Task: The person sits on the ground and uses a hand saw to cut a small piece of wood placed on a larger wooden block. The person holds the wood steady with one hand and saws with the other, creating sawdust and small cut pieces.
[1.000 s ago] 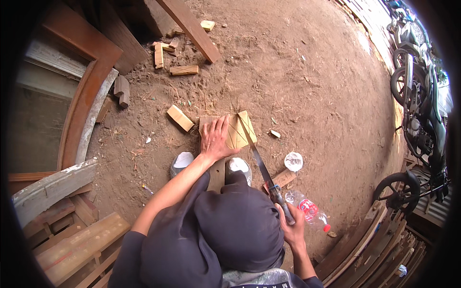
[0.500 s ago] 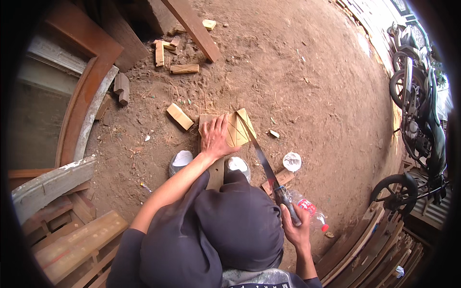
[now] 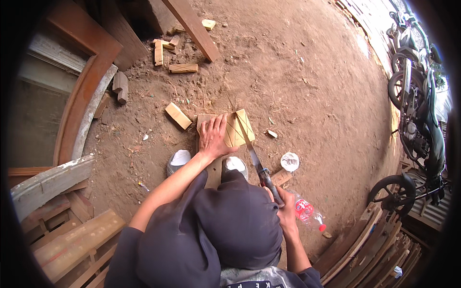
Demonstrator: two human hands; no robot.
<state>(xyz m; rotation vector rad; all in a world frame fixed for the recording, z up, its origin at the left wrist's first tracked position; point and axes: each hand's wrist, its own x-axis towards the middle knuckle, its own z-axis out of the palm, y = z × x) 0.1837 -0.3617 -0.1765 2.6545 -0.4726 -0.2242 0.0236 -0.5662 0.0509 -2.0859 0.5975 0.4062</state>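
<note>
My left hand [image 3: 212,139] bears down on a pale wooden block [image 3: 232,128], its fingers over the top and its thumb toward the near edge. Pencil-like slanted lines run across the block, which rests on a wooden support between my feet. A handsaw [image 3: 254,157] is in my right hand [image 3: 286,210], closed around the dark handle. The blade slants away from me across the right part of the block, with its narrow tip past the far edge. Both hands are apart, the left on the wood and the right beside my right knee.
Wood offcuts [image 3: 178,116] lie on the dirt. To the right are a white cup [image 3: 289,162] and a clear plastic bottle [image 3: 307,212]. Stacked planks [image 3: 357,240] fill the lower right, with motorcycles [image 3: 413,129] beyond. A wooden frame [image 3: 79,101] stands at left.
My right hand has pushed the saw forward and leftward, so its tip now reaches beyond the block's far edge. The left hand stays in place on the block.
</note>
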